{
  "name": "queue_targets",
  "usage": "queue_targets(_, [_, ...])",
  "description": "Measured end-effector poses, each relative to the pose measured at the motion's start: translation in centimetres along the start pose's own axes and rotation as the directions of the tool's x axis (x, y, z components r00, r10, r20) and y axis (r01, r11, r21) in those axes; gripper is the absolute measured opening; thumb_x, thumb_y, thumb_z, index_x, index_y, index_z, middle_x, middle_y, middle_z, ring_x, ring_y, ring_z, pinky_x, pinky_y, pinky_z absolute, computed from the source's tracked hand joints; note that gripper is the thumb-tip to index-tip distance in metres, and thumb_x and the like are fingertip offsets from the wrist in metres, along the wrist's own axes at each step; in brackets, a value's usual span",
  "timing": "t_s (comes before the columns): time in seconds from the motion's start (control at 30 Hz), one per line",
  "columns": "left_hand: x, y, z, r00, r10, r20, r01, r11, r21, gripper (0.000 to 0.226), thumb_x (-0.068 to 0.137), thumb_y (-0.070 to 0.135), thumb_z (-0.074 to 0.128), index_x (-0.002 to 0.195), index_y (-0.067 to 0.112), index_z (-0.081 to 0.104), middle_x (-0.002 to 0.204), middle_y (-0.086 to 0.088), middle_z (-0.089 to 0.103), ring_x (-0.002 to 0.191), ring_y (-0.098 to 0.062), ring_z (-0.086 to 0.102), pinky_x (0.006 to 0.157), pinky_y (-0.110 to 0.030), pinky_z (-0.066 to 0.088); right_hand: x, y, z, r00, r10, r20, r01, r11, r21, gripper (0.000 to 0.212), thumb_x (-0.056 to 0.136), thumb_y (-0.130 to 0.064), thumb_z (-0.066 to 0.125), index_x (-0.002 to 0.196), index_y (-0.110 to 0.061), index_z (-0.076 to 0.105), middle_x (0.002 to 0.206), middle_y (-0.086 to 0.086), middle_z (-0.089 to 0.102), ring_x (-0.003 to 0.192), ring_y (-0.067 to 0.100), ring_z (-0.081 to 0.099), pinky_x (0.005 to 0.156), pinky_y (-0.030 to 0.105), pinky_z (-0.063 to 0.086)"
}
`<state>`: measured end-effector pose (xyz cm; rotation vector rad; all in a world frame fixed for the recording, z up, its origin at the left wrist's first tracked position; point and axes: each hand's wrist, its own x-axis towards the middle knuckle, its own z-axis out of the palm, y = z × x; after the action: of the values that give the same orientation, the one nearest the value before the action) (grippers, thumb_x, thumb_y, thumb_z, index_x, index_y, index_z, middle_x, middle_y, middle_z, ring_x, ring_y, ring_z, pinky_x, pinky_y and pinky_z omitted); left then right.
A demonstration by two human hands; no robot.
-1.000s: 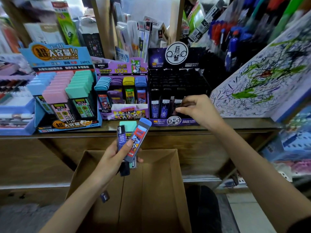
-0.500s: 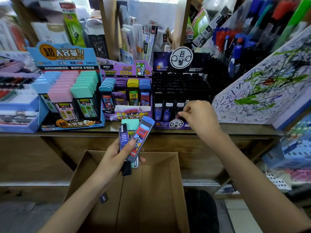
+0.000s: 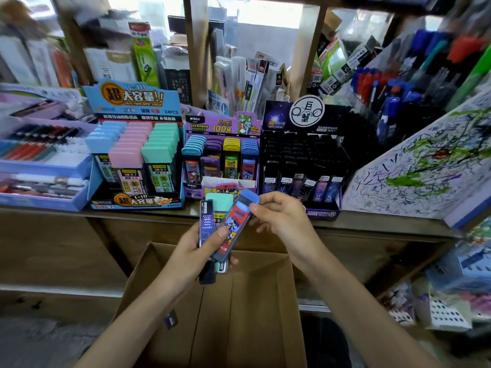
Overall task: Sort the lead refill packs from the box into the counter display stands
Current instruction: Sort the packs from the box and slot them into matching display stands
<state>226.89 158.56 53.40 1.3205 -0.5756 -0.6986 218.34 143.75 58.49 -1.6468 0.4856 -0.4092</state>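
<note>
Red-printed, blue-capped plastic lead refill pack [image 3: 236, 224] near and centre: pinches its cap end between right hand [image 3: 281, 219] thumb and fingertips, while curling left hand [image 3: 191, 251] fingers round it, a slim dark purple pack [image 3: 206, 224] and a mint-capped pack [image 3: 219, 205], fanned above the open brown cardboard box [image 3: 260, 301]. Risks dragging the neighbours out and dropping them into the box, if pulled before easing the left thumb. Could also misfile: probably belongs in the right-hand blue column of the purple card display stand [image 3: 228, 185], far, mid-counter.
</note>
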Motion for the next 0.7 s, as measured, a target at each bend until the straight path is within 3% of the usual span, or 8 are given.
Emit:
queue_targets(0.1, [0.2,0.0,-0.8,1.000,0.013,-0.028,-0.014,0.999,-0.036,0.049,0.073,0.045,0.060,0.111,0.014,0.056,0.079,-0.007,0.072,0.062,-0.023,0.069,0.052,-0.026,0.054,0.6,-0.9,0.2,1.000,-0.009,-0.030,0.010,0.999,0.045,0.003,0.091,-0.010,0.058,0.090,-0.008,0.058,0.078,0.002,0.068,0.066,0.008,0.063,0.056,0.020,0.049])
queue_targets(0.23, [0.6,0.1,-2.0,0.997,0.035,-0.075,-0.042,0.994,-0.100,0.046,0.077,0.050,0.055,0.107,0.016,0.057,0.079,-0.013,0.071,0.060,-0.027,0.068,0.051,-0.031,0.055,2.3,-3.5,-1.0,0.985,-0.118,-0.126,0.125,0.991,0.048,0.006,0.090,-0.006,0.058,0.087,-0.011,0.056,0.080,0.003,0.069,0.062,0.006,0.063,0.053,0.017,0.048])
queue_targets(0.37, [0.9,0.4,-3.4,0.991,0.060,-0.118,-0.067,0.996,-0.055,0.043,0.078,0.052,0.056,0.105,0.018,0.059,0.083,-0.014,0.071,0.062,-0.030,0.069,0.053,-0.033,0.057,5.2,-6.6,-2.2,0.931,-0.311,-0.193,0.276,0.943,-0.188,0.017,0.087,-0.006,0.062,0.082,-0.021,0.055,0.076,-0.003,0.066,0.064,0.005,0.064,0.058,0.019,0.048])
queue_targets(0.47, [0.8,0.7,-4.2,0.989,0.076,-0.124,-0.082,0.996,-0.042,0.043,0.080,0.051,0.056,0.107,0.017,0.059,0.084,-0.014,0.071,0.064,-0.030,0.069,0.053,-0.032,0.056,7.3,-7.8,-2.3,0.882,-0.457,-0.116,0.344,0.791,-0.506,0.017,0.083,-0.013,0.067,0.080,-0.024,0.056,0.077,-0.008,0.063,0.071,0.004,0.060,0.066,0.017,0.047])
queue_targets(0.57, [0.8,0.9,-4.6,0.988,0.073,-0.139,-0.080,0.996,-0.049,0.047,0.077,0.052,0.056,0.107,0.017,0.058,0.083,-0.015,0.071,0.063,-0.030,0.069,0.053,-0.031,0.056,8.7,-7.9,-1.9,0.897,-0.441,0.020,0.317,0.613,-0.724,0.010,0.083,-0.019,0.068,0.090,-0.018,0.060,0.085,-0.003,0.067,0.083,0.013,0.062,0.079,0.031,0.050])
queue_targets(0.7, [0.7,0.9,-4.9,0.989,0.075,-0.127,-0.083,0.995,-0.063,0.046,0.078,0.051,0.056,0.109,0.016,0.058,0.084,-0.015,0.071,0.066,-0.031,0.069,0.055,-0.030,0.056,9.4,-7.7,-1.5,0.924,-0.375,0.077,0.296,0.573,-0.764,0.011,0.083,-0.020,0.068,0.088,-0.021,0.058,0.088,0.000,0.068,0.087,0.017,0.063,0.083,0.035,0.049])
